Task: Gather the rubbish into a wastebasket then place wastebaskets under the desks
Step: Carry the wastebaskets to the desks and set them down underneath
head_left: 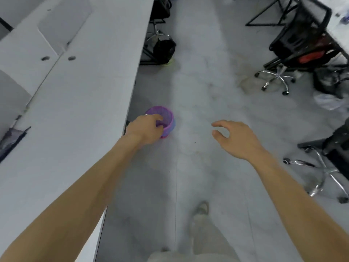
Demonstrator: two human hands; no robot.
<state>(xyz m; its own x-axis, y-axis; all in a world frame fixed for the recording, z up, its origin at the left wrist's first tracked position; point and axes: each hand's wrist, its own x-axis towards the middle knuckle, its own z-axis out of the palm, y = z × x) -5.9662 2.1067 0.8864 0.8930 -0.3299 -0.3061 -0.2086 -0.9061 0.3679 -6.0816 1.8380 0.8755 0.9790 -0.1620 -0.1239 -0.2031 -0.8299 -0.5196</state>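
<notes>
One small purple mesh wastebasket (168, 118), upright, just off the aisle edge of the long white desk (75, 110). Left hand (145, 129) grips its near rim, fingers curled over the top. Can't tell whether it stands on the floor or hangs lifted. Right hand (236, 138) holds nothing, fingers loosely bent and spread, out over the grey floor (198, 87), well apart from the desk. Two black office chairs on chrome star bases across the aisle from the desk: far chair (302, 40), near chair (336, 154). One black-bagged object (164, 50) at the desk's far stretch, green at its foot, too blurred to name.
</notes>
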